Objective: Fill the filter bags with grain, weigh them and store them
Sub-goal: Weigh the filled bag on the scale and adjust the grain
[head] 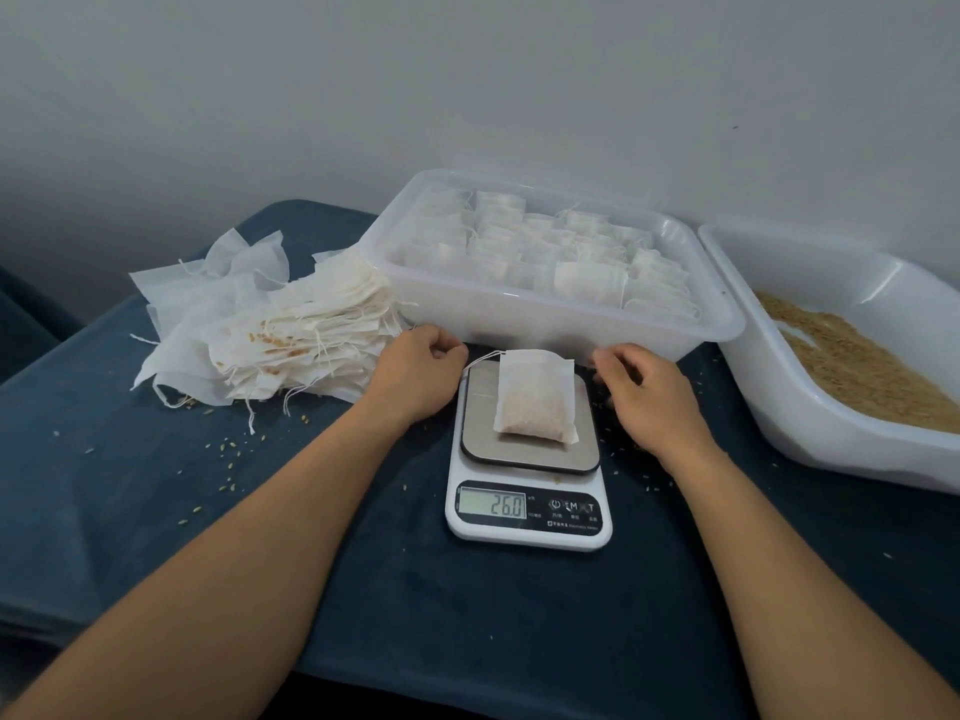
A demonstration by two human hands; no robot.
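- Left hand (415, 374) curled, pinching the filled bag's string (480, 360); right hand (647, 394) loosely curled, empty.
- Between them: filled bag (535, 400) on scale (527, 491) (reading 26.0).
- Just beyond: storage tub (545, 314); grain bin (810, 407) outside right.

The only clearly readable figure is on the kitchen scale (527, 459) in the middle of the table: its greenish display (492, 505), at the near left of the black front panel, shows 26.0. To the right of the display the panel carries a power symbol and white button markings, among which the letters M and T can be made out. Small print sits beside the display and under the buttons, but it is too small and blurred to read.
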